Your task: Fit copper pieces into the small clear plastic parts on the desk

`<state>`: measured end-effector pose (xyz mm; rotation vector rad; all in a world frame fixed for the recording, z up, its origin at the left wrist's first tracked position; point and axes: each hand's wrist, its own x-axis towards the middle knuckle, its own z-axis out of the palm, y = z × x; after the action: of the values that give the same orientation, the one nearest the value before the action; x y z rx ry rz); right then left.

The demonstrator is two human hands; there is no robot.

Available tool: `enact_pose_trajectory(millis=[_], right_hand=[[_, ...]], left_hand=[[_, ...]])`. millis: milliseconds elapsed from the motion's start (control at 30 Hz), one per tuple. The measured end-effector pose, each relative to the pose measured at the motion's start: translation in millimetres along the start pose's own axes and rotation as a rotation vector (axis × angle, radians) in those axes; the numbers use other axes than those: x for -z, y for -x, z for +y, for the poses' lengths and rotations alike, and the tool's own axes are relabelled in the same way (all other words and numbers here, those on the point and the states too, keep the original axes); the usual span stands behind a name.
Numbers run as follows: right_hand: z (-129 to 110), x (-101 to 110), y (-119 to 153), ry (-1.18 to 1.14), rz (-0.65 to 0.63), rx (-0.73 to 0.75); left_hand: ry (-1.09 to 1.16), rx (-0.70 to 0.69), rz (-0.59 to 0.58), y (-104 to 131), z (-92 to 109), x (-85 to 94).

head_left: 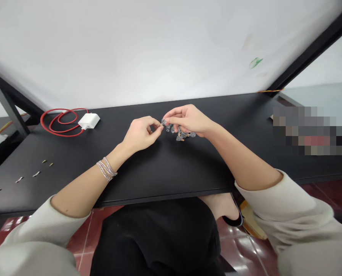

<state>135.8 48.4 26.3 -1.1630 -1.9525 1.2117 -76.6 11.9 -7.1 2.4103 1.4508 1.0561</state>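
The left hand (143, 134) and right hand (189, 119) are pinching one small transparent plastic-looking piece (163, 122); similar loose pieces (184, 135) are lying unheld rightward

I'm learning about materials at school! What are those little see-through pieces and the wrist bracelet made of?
Clear pieces: probably glossy plastic, maybe glass, because they're transparent with bright glints.
Bracelet: probably shiny, silvery metal, because its chainlike strands gleam.

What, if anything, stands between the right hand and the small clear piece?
Nothing visible: the right hand has its fingertips at the small clear piece, which the left hand pinches. Similar pieces lie below the right hand.
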Motion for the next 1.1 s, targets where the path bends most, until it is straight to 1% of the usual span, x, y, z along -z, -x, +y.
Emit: enact_pose_trajectory(millis=[167, 433, 567, 767, 900, 1000, 1100], right_hand=[[1, -3, -1, 0.03, 0.032, 0.072], [2, -5, 0, 0.07, 0.003, 0.151], [0, -4, 1, 0.087, 0.013, 0.168], [-2, -3, 3, 0.105, 0.032, 0.207], [-1, 1, 3, 0.078, 0.061, 0.259], [3, 10, 0, 0.108, 0.102, 0.305], [10, 20, -4, 0.255, 0.141, 0.285]], left_hand=[[0.003, -0.016, -0.019, -1, 0, 1.6], [0.08, -0.022, -0.088, -1, -1, 4.5], [0.176, 0.034, -0.123, -2, 1, 6.1], [0.397, 0.142, -0.2, -5, 3, 6.6], [0.492, 0.188, -0.214, -5, 3, 6.7], [0.465, 0.186, -0.198, -4, 1, 5.2], [0.328, 0.147, -0.14, -3, -1, 2.8]])
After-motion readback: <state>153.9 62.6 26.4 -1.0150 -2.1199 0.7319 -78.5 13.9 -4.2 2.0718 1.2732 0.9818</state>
